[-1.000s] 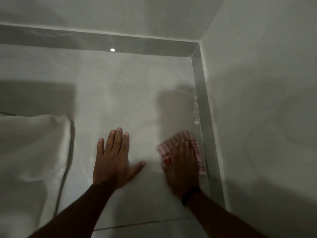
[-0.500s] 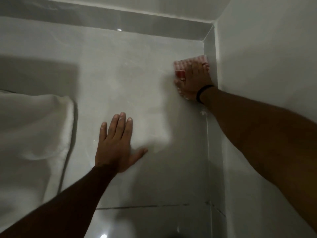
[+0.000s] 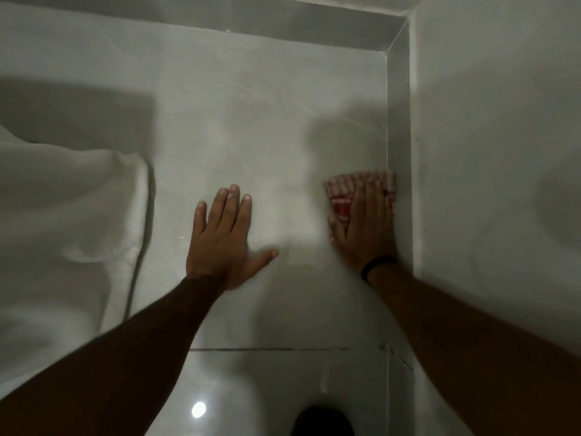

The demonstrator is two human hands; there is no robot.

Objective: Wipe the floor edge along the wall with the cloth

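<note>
A red-and-white checked cloth (image 3: 341, 193) lies flat on the pale tiled floor (image 3: 257, 127), pushed against the grey skirting (image 3: 398, 121) of the right wall (image 3: 490, 152). My right hand (image 3: 364, 228) presses down on the cloth with flat fingers and hides most of it; a black band circles the wrist. Further left, my left hand (image 3: 223, 237) rests palm down on the bare floor with fingers spread, holding nothing.
A white fabric sheet (image 3: 69, 221) hangs over the floor at the left. The back wall's skirting (image 3: 251, 17) meets the right skirting in the far corner. A tile joint (image 3: 283, 349) crosses the floor near me, and a dark rounded shape (image 3: 320, 421) sits at the bottom edge.
My right hand pushed the cloth along the skirting to the far corner, then pulled it back toward me. The left hand stayed planted on the floor.
</note>
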